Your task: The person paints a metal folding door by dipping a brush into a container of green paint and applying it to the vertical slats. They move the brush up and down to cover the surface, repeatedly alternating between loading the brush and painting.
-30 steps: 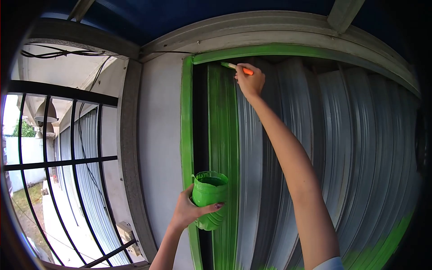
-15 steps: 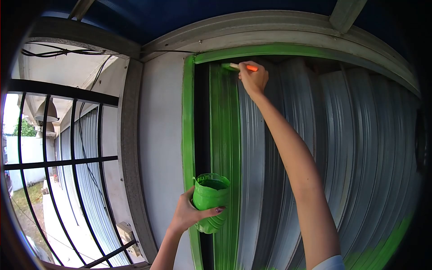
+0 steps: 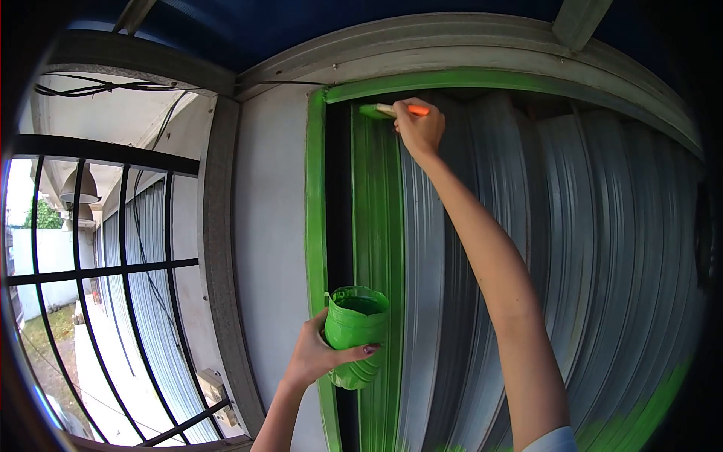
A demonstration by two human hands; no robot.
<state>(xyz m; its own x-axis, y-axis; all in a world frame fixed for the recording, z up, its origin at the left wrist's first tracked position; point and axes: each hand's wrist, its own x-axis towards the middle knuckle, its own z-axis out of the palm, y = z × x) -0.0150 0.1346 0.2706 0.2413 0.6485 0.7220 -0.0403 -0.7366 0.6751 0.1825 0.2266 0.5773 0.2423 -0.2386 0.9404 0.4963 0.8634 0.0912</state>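
Raised near the top of the corrugated metal panel [image 3: 497, 188], my right hand [image 3: 422, 129] is closed on a paintbrush [image 3: 385, 111] with an orange handle. The green bristles touch the upper end of a green-painted strip [image 3: 376, 196]. Lower down, my left hand [image 3: 316, 352] is wrapped round a cut plastic bottle [image 3: 356, 331], held upright with green paint inside. The bottle is in front of the lower part of the green strip and a dark gap beside it.
A green frame [image 3: 316, 188] borders the panel at its left and top. Farther left are a white wall [image 3: 271, 226], a grey post [image 3: 218, 226] and a black barred grille [image 3: 105, 272]. Cables [image 3: 90, 89] hang at the upper left.
My right hand and the brush have shifted slightly left along the top of the green strip. The bottle in my left hand has moved slightly to the right.
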